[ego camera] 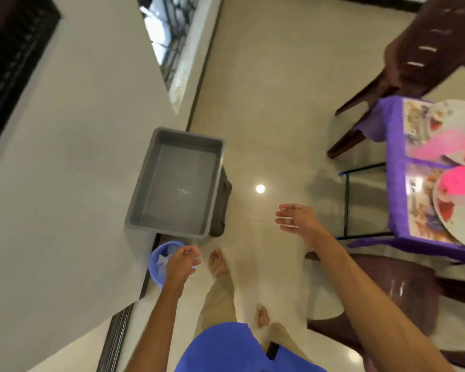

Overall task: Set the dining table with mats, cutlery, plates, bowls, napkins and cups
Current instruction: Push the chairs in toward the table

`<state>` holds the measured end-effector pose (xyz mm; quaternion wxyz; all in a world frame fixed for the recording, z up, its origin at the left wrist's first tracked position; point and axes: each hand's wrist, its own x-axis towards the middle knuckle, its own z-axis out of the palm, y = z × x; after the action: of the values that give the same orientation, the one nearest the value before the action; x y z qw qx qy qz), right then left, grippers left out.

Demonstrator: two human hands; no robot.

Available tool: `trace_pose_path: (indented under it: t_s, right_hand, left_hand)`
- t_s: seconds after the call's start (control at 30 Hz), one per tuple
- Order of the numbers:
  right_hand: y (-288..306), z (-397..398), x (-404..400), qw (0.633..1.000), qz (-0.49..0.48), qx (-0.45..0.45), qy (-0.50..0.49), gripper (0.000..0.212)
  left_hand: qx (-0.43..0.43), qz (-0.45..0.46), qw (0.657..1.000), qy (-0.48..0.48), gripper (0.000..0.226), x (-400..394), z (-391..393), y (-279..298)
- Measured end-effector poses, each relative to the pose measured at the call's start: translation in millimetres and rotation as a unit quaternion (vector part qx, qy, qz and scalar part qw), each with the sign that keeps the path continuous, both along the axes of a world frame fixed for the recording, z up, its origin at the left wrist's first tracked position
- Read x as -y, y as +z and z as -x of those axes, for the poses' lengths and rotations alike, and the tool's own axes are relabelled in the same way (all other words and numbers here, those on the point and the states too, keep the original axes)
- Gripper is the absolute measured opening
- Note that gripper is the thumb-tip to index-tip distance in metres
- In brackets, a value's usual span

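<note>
My left hand (181,261) hangs low beside a small blue bucket (159,267) on the floor, which has clear items inside. Its fingers are curled, with a pale blue sliver at the tips; whether it holds anything is unclear through the blur. My right hand (293,217) is held out over the floor, fingers straight and empty. At the right stands the table with a purple cloth (393,167). It carries patterned mats (416,122), white plates (451,116) and pink napkins (459,181).
An empty grey tub (177,181) sits on a dark case by the white wall (73,157). Brown plastic chairs stand at the far end (427,49) and near side (387,285) of the table. Glossy tiled floor lies between tub and table.
</note>
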<state>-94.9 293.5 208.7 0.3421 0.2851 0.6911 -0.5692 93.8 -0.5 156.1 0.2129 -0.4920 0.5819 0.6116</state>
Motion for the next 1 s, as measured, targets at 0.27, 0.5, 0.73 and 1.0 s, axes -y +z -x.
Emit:
trace_pose_path:
  t_s: [0.27,0.5,0.73,1.0]
  right_hand:
    - [40,-115,-151,0.983,0.059,-0.041,-0.168,0.014]
    - [86,-266,-326,0.959,0.070,-0.101,-0.253,0.014]
    - [122,-386,-493,0.920,0.007,-0.120,-0.373,0.019]
    - [130,-408,-569,0.915,0.001,-0.138,-0.379,0.022]
  left_hand:
    - [-0.050,0.033,0.984,-0.165,0.013,-127,-22,32]
    - [-0.149,-0.017,0.953,-0.262,0.008,-287,-69,59]
    - [-0.148,-0.069,0.905,-0.392,0.026,-439,-116,88]
    - [-0.187,-0.074,0.893,-0.402,0.023,-551,-105,94]
